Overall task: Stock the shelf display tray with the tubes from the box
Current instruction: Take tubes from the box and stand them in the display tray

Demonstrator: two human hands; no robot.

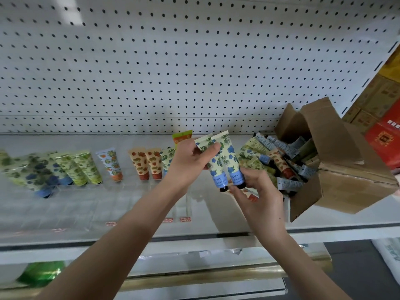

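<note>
Two blue-flowered tubes (225, 163) are held side by side above the shelf, caps down. My left hand (190, 161) grips their upper ends, and an orange-and-green tube (181, 138) sticks up behind that hand. My right hand (253, 189) pinches the capped lower ends. A clear display tray (91, 204) on the white shelf holds several patterned tubes (86, 167) in its back row. The open cardboard box (337, 169), tipped on its side at the right, spills several more tubes (281, 156).
A white pegboard wall (173, 61) rises behind the shelf. Red and yellow cartons (385, 131) stand at the far right. A lower shelf (194, 267) with a green item (41, 276) runs below the shelf's front edge.
</note>
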